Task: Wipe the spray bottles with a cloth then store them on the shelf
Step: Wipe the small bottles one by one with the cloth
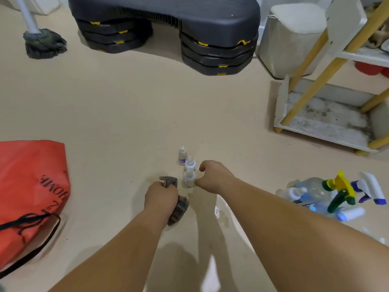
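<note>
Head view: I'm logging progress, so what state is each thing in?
Small bottles: three, upright on the floor.
Cloth: bunched, gripped by the left hand.
Right hand: curved open beside the nearest bottle.
Trigger sprayers: lying heaped on the floor.
Shelf: bottom tier stained.

a: entry one?
b: grey ribbed cloth (178,205), mostly covered by the left hand (161,197); two ends show.
a: the row?
b: three small white spray bottles (190,163); labels too small to read. whether the thumb of the right hand (212,175) touches the nearest: cannot tell.
a: edges?
b: red fabric bag (31,182), cut at left; grey string mop (43,44), handle cut at top; black plastic step platform (168,17), top cut; white shelf unit with wooden legs (324,128), cut at right.
a: the heap?
b: clear and blue trigger spray bottles (315,191), overlapping; count unclear.
</note>
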{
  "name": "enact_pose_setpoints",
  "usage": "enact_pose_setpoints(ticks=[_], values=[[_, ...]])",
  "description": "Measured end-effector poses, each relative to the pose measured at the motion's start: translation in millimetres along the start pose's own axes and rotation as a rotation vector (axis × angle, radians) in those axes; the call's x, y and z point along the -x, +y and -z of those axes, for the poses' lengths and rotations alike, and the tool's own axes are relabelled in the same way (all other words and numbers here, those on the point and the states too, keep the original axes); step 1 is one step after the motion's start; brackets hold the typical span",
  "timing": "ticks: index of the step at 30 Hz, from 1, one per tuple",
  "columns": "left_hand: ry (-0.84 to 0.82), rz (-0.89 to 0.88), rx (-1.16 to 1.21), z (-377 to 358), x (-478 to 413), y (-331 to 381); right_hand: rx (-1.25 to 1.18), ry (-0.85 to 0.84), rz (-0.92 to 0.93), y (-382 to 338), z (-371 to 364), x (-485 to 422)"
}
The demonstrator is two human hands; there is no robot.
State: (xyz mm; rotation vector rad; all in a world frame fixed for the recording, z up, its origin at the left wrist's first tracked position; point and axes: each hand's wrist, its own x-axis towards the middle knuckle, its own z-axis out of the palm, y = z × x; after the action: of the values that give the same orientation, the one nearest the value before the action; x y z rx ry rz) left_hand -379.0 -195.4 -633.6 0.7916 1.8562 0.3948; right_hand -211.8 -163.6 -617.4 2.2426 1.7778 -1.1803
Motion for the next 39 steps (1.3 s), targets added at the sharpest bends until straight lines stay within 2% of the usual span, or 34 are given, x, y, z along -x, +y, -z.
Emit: enact_pose_setpoints(ticks=[3, 6, 13, 18, 23, 29, 36, 39], values=[[-0.012, -0.018, 0.034, -6, -9, 5, -0.117, 0.099, 0.016, -10, -15, -8], [-0.013, -0.031, 0.047, -10, -21, 3, -0.117, 0.159, 0.029, -15, -27, -19], [-0.007, 0.007, 0.032, -2, -26, -1, -0.153, 0.099, -0.017, -13, -26, -27], [-0.012, 0.019, 0.040, 9, -23, -2, -0.499, 0.149, -0.141, 12, -7, -30], [-0.048, -0.033, 0.159, 9, -4, 12, -0.802, 0.103, -0.161, 30, 25, -5], [-0.192, 0.012, 0.495, 26, 80, 69, -1.025, -0.016, -0.030, 25, 86, 52], [-0.299, -0.141, 0.678, 64, 145, 130, -1.146, -0.052, 0.169, -8, 183, 144], [-0.412, -0.195, 0.720, 75, 181, 148, -1.165, -0.026, 0.226, -18, 207, 191]])
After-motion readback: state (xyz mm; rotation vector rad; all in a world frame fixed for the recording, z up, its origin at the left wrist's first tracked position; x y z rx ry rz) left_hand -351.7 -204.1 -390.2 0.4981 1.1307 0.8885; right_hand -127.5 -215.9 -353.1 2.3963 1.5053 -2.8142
